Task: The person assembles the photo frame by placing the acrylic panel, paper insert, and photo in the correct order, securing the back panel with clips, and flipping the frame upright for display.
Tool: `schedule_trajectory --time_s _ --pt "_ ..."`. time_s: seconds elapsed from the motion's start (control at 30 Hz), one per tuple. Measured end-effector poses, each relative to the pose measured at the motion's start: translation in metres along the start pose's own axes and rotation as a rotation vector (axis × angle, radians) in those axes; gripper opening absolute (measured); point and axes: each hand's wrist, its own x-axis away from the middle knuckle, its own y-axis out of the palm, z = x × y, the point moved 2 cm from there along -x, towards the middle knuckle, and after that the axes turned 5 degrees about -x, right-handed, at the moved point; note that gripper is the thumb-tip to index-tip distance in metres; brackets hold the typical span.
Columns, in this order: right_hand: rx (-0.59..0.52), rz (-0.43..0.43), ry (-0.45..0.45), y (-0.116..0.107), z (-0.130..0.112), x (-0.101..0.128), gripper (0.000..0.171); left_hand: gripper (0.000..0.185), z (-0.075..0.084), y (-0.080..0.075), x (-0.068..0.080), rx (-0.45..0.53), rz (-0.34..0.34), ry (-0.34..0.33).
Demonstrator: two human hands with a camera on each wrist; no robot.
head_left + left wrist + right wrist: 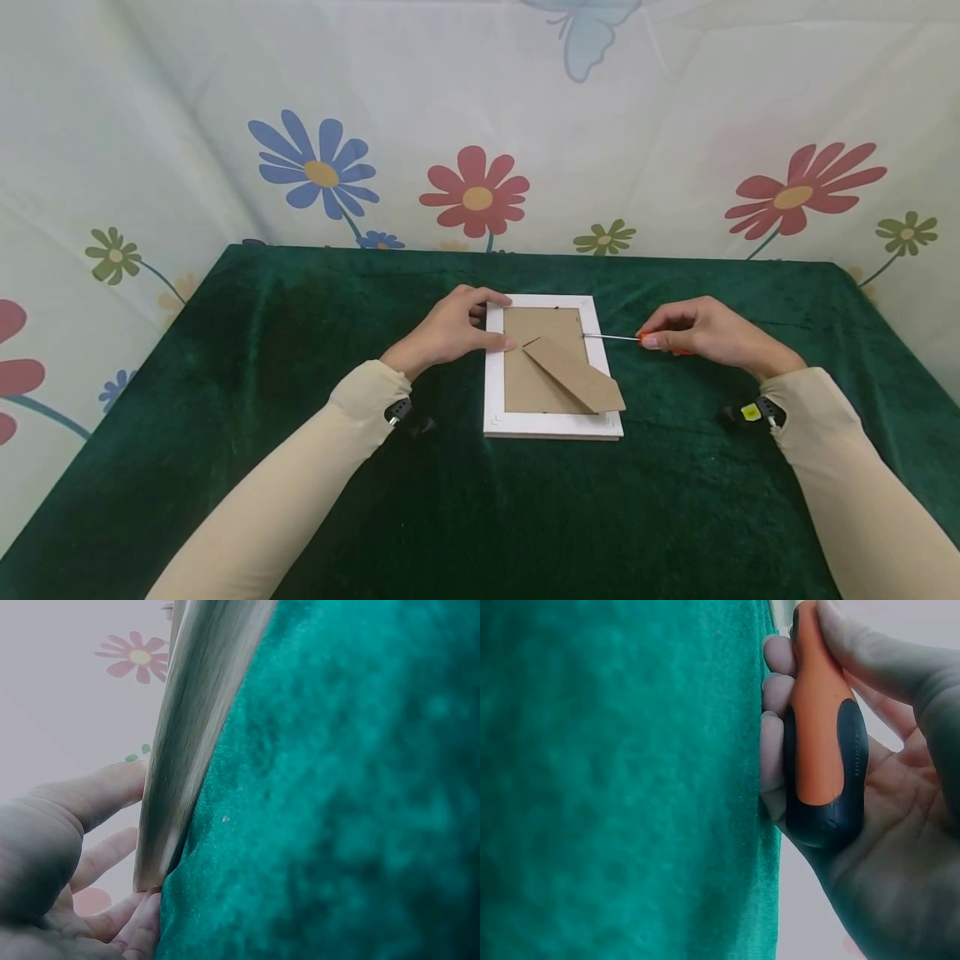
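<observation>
A white-edged picture frame (pixel 495 400) lies face down on the green cloth. Its brown backing board (pixel 528 379) faces up and carries a brown easel leg (pixel 577 375) slanting toward the lower right. My left hand (pixel 453 325) holds the frame's upper left corner, thumb on the face turned up; in the left wrist view the frame's wood-grained side (pixel 187 742) runs past my fingers (pixel 112 791). With my right hand (pixel 708 333) I grip an orange and black screwdriver (pixel 817 750). Its thin shaft (pixel 615 337) lies across the right border, tip at the backing's right edge.
Green velvet cloth (pixel 360 533) covers the table, whose far edge meets a pale backdrop (pixel 637 150) printed with flowers and a butterfly. Small dark tabs (pixel 557 308) mark the backing's edge. A wrist strap (pixel 770 410) shows at the right sleeve.
</observation>
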Motion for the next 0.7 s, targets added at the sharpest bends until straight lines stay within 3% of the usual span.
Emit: schedule_trajectory --time_s 0.7 --pt "0.006 -0.046 0.024 -0.0006 -0.0067 -0.0018 0.015 0.065 0.003 0.0003 0.002 0.009 -0.001 -0.014"
